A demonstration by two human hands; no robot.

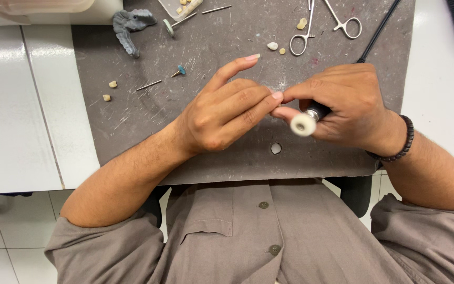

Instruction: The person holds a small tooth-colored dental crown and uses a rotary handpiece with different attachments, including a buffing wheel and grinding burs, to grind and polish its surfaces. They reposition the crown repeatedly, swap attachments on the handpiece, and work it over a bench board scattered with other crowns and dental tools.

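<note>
The right hand [350, 102] was closed around a dark handpiece [317, 111], and the fingers wrapped its body so that only the front end showed. A white round wheel [303, 124] sat on the tip of this handpiece, just below the thumb and first finger, and it pointed toward the person; it looked a little blurred. A black cable [378, 31] ran from behind the hand up across the grey mat [216, 158] to the top edge. The left hand [227, 113] met the right one in the middle: its fingertips pressed together against the right thumb, just above the wheel, in a pinching grip. Whether something small was held between them I could not tell, because the fingers covered that place. The left first finger stood straight and pointed up and to the right. A dark bead bracelet [398, 150] was on the right wrist. The mat lay on a white bench [22, 105] and had a round hole [276, 148] just below the hands. Further away on the mat lay metal scissors-like clamps [303, 39] at the top, a grey curved mould [127, 29] at the top left, some thin metal pins [148, 84], and several small pale pieces [113, 84], all well apart from both hands.
</note>
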